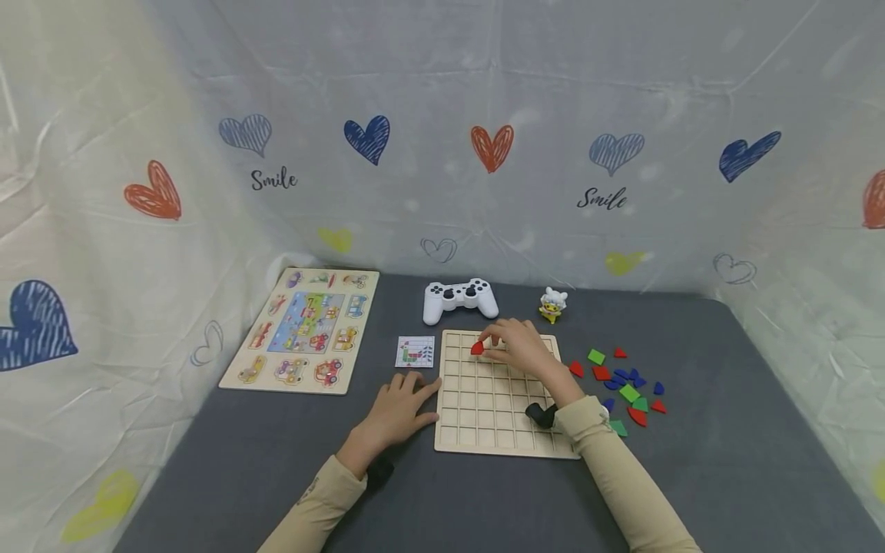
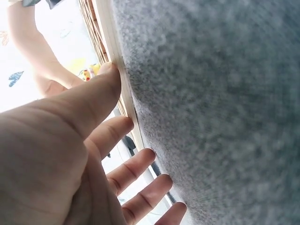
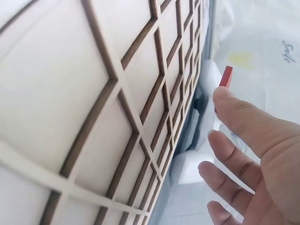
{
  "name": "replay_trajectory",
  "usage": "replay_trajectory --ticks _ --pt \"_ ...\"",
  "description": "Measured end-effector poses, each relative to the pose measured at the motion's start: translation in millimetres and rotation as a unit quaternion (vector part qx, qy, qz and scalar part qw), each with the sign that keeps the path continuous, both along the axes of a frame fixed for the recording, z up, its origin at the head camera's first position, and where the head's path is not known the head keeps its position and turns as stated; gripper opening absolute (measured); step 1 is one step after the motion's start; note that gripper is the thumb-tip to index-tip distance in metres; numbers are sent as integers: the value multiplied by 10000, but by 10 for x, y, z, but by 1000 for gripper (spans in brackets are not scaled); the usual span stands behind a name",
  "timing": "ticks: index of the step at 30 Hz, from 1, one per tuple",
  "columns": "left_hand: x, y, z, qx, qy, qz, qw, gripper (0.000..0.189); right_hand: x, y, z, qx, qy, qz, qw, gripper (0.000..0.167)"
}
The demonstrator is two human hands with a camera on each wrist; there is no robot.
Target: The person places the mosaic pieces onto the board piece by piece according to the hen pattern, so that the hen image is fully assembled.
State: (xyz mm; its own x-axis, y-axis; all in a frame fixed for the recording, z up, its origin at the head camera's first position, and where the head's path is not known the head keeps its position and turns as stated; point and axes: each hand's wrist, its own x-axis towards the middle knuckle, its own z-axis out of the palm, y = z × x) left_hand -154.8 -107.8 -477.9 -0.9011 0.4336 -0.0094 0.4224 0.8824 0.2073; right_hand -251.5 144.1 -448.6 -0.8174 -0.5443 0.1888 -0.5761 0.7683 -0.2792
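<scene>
A square wooden grid board [image 1: 477, 415] lies on the table. Over its upper part my right hand [image 1: 517, 346] pinches a small red piece [image 1: 477, 349] between thumb and fingers. In the right wrist view the red piece [image 3: 226, 77] shows its thin edge at the fingertips, apart from the grid. My left hand [image 1: 397, 411] rests at the board's left edge. Its thumb and fingertips touch that edge in the left wrist view, with the fingers [image 2: 140, 197] spread and fairly straight. A small pattern card [image 1: 415, 352] lies just left of the board.
Several loose red, green and blue pieces [image 1: 629, 393] lie right of the board. A white game controller [image 1: 460, 299] and a small figurine [image 1: 552, 304] stand behind it. A wooden picture puzzle [image 1: 238, 375] lies at the back left. A patterned curtain [image 1: 442, 184] hangs behind the table.
</scene>
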Motion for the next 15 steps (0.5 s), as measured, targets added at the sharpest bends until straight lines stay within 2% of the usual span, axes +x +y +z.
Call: replay_trajectory --ticks 8,15 --pt "-8 0 4 49 -67 10 10000 58 -94 -87 -13 70 -384 -148 9991 24" --pt "-33 -9 -5 125 -100 16 9999 59 -170 -132 -102 318 -461 55 9984 23"
